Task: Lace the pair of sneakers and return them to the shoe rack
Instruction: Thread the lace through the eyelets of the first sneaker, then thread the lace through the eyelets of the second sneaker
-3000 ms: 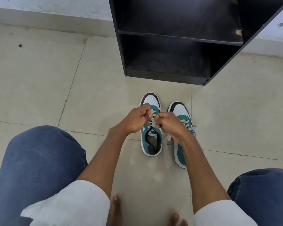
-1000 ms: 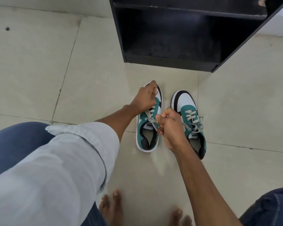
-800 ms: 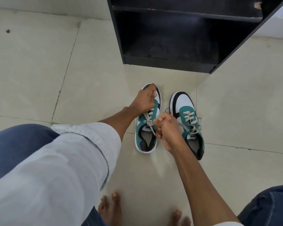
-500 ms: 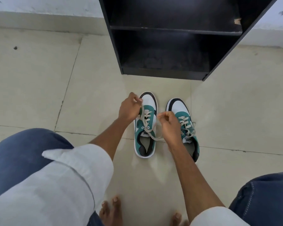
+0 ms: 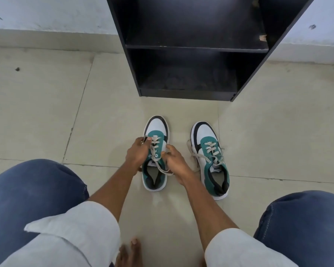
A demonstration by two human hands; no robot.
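Two teal, white and black sneakers stand side by side on the floor, toes toward the rack. On the left sneaker [image 5: 157, 128] the beige lace [image 5: 156, 151] is partly threaded. My left hand [image 5: 138, 153] pinches a lace end at the shoe's left side, near the upper eyelets. My right hand [image 5: 175, 162] holds the other lace end at the shoe's right side, and that end loops down over the shoe's opening. The right sneaker [image 5: 210, 157] is apart from both hands, with its lace crossed through the eyelets and loose ends beside it.
A black shoe rack [image 5: 187, 47] with two dark shelves stands just beyond the sneakers, against a white wall. My knees in blue jeans fill the lower corners, and my bare toes [image 5: 129, 251] rest on the beige tiled floor below the shoes.
Both hands have come down and closer around the left sneaker, with the lace ends still in them. The two sneakers now stand further apart. The view has tilted up, showing more of the rack.
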